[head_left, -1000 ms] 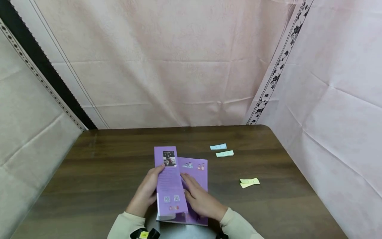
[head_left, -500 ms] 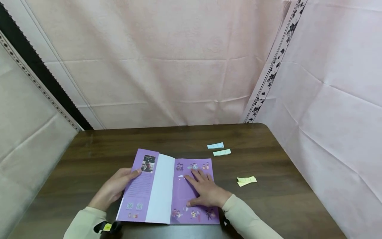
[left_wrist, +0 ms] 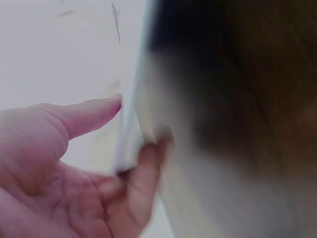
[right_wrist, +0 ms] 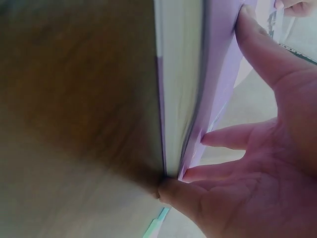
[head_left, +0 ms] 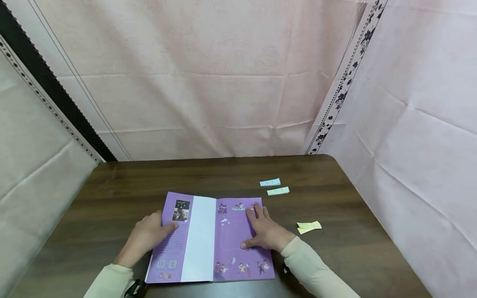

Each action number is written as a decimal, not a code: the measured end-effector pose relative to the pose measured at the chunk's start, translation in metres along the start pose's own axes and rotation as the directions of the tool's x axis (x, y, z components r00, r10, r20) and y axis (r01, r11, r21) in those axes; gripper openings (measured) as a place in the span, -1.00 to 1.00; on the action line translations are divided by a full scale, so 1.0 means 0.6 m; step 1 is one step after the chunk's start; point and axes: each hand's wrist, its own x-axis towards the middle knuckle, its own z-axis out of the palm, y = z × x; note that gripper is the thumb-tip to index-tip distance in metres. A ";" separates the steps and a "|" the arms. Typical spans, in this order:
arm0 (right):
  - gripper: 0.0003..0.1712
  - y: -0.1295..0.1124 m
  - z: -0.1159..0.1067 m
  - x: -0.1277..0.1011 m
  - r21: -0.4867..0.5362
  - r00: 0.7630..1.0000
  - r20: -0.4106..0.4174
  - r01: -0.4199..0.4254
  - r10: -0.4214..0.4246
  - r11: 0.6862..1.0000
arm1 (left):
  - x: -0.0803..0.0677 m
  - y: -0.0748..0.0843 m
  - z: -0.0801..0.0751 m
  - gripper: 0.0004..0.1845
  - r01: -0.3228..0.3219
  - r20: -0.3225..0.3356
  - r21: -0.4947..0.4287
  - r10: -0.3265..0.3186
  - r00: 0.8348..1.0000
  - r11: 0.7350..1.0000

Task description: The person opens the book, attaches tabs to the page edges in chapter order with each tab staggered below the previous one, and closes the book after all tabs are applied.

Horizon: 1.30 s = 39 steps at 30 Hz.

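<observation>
Our left hand (head_left: 147,236) rests with straight fingers on the unfolded purple cover flap (head_left: 173,236) of the book (head_left: 208,240), thumb on its edge. Our right hand (head_left: 266,231) lies flat, fingers spread, on the purple cover — book open on the tabletop (head_left: 112,194). Beyond the right hand, two blue notes (head_left: 274,186); to its right, yellow notes (head_left: 309,227).

We see a purple book cover (head_left: 238,236) printed with small cartoon figures, its inner flap white (head_left: 199,240), on a dark brown woodgrain table (head_left: 335,256); pale blue (head_left: 270,182), mint green (head_left: 278,191) and yellow (head_left: 308,227) paper slips.
</observation>
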 end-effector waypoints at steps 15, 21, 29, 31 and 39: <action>0.35 -0.002 -0.008 0.033 0.039 1.000 0.016 0.005 -0.005 0.999 | -0.018 0.066 0.050 0.03 -0.164 -0.029 0.301 0.180 0.983 0.939; 0.34 -0.001 -0.007 0.042 0.036 1.000 -0.009 0.030 -0.030 0.999 | -0.024 0.107 0.089 0.02 -0.247 0.108 0.181 0.231 0.967 0.952; 0.27 0.023 -0.022 0.078 -0.003 0.990 -0.134 0.035 -0.035 0.999 | -0.025 0.138 0.113 0.00 -0.186 0.154 0.136 0.165 0.974 0.973; 0.27 0.029 -0.031 0.090 -0.047 0.988 -0.150 0.036 -0.043 0.998 | -0.024 0.140 0.117 -0.01 -0.181 0.159 0.142 0.158 0.975 0.973; 0.02 0.031 -0.043 0.101 -0.234 0.981 -0.171 0.055 -0.097 0.971 | -0.025 0.138 0.124 -0.01 -0.178 0.143 0.141 0.158 0.977 0.974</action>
